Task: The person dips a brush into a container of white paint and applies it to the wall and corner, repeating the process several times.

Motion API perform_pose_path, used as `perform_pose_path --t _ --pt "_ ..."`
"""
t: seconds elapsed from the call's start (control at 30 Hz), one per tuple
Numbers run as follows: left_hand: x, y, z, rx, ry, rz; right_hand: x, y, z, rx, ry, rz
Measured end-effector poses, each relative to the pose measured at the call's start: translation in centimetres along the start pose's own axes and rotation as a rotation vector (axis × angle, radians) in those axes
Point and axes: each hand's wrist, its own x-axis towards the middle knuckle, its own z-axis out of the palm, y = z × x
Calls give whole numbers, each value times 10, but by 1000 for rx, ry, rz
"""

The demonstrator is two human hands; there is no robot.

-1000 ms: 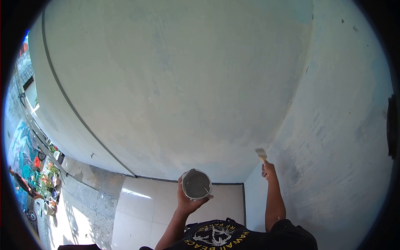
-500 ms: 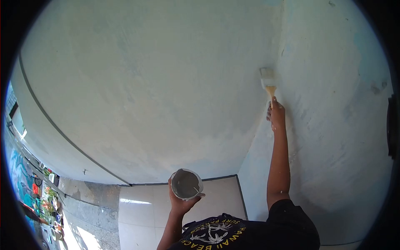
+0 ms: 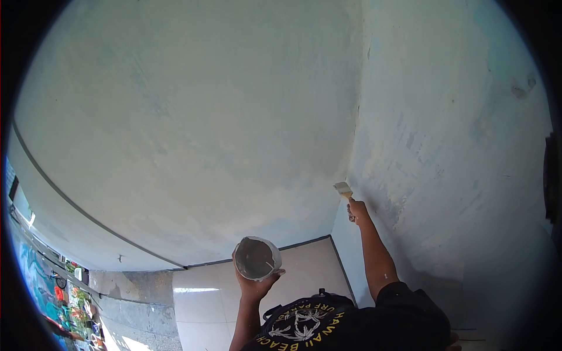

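Observation:
My left hand holds up a small round paint pot with grey-white paint inside, low in the middle of the view. My right hand grips the handle of a paintbrush, arm stretched up. The brush's pale bristles press against the inner corner where two whitish, patchy walls meet. My black shirt with a yellow print shows at the bottom.
A pale tiled floor lies below, edged by a dark line at the wall's foot. A grey concrete strip and colourful objects sit at the far lower left. The right wall shows bluish streaks.
My right hand has drawn the brush down the corner from high on the wall to low near the floor. The view has shifted left. The pot has barely moved.

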Motion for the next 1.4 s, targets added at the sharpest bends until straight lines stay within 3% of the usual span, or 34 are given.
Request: perform_pose_path --t 0.07,0.27,0.4,0.47,0.57,0.73,0.83,1.0,1.13,1.33,1.4 --pt "-1 -1 -1 -12 0 -7 -24 -22 8 -2 55 -95" --pt "1 -16 -6 -21 -72 -22 -148 -150 46 58 -25 -712" --pt "17 -3 -7 -82 -180 32 -149 -168 56 109 -16 -814" --pt "20 -3 -7 -80 -225 75 -101 -136 53 52 82 -655" --pt "31 -7 -9 -119 -268 128 -30 -57 30 138 58 -322" --pt "30 -10 -10 -155 -295 130 2 42 1 34 49 81" --pt "30 0 -8 -183 -308 135 -10 12 -4 63 52 3" --pt "30 -1 -10 -136 -315 132 -109 -124 23 41 189 -561" --pt "29 -4 -10 -147 -306 126 -127 -138 28 197 209 -735" --pt "30 -3 -11 -174 -321 130 -6 -16 -7 191 120 -141" --pt "28 -4 -13 -155 -317 117 3 21 -16 137 151 -65"
